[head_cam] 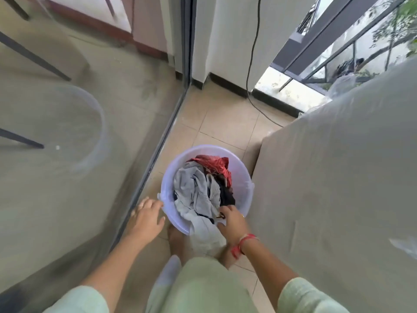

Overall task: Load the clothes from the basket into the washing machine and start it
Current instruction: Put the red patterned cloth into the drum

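A round pale lilac plastic basket (241,177) stands on the tiled floor in front of my feet. It holds several clothes: a light grey garment (191,186), a red patterned one (214,163) at the back and dark pieces (226,194). My right hand (232,221) reaches into the near side of the basket and its fingers curl round the clothes there. A white cloth (206,236) hangs over the near rim below that hand. My left hand (146,216) is open just left of the basket, fingertips at its rim handle.
A large object under a grey cover (338,177) fills the right side, close beside the basket. A glass sliding door (90,132) runs along the left and reflects the basket. A black cable (250,75) hangs down the back wall onto the floor.
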Tool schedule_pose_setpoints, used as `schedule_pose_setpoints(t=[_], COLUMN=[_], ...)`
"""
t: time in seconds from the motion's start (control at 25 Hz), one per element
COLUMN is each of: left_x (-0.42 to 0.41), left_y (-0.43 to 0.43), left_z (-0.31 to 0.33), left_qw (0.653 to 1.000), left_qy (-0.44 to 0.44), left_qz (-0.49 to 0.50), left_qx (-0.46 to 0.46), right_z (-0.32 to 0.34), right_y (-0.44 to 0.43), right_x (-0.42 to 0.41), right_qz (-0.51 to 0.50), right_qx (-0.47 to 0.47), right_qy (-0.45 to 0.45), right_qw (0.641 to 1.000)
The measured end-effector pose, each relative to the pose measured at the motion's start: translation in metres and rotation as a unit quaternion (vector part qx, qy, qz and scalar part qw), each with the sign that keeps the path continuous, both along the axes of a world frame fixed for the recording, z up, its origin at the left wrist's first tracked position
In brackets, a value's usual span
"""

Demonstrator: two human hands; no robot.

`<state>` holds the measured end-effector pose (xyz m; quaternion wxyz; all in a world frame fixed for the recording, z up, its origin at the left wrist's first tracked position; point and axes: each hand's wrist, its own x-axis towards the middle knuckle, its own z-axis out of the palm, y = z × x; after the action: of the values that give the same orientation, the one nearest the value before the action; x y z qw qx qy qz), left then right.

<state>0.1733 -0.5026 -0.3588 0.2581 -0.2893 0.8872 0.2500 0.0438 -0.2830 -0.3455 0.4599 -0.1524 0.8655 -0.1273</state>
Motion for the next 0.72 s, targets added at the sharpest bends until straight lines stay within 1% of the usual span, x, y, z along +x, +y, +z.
schedule_pose_setpoints(t=[0.2, 0.32, 0.44, 0.6, 0.72], left_x=[-0.04, -0.044, -0.039, -0.038, -0.04], left_y=[0.009, 0.017, 0.02, 0.017, 0.015], left_z=[-0.092, -0.121, -0.128, -0.125, -0.129], left_qw=[0.998, 0.997, 0.996, 0.994, 0.99], left_qy=[0.066, 0.075, 0.087, 0.084, 0.094], left_qz=[-0.019, -0.014, -0.023, -0.068, -0.096], left_qx=[0.004, 0.005, -0.005, -0.021, -0.039], right_z=[-0.093, -0.131, -0.154, -0.166, -0.172], right_y=[-0.025, -0.032, -0.03, -0.037, -0.05], right_x=[-0.051, -0.072, -0.077, -0.09, -0.109], right_qz=[-0.079, -0.126, -0.121, -0.125, -0.171], right_qx=[-0.043, -0.039, -0.017, -0.038, -0.058], right_qy=[0.099, 0.11, 0.12, 0.135, 0.151], right_qw=[0.991, 0.985, 0.985, 0.982, 0.972])
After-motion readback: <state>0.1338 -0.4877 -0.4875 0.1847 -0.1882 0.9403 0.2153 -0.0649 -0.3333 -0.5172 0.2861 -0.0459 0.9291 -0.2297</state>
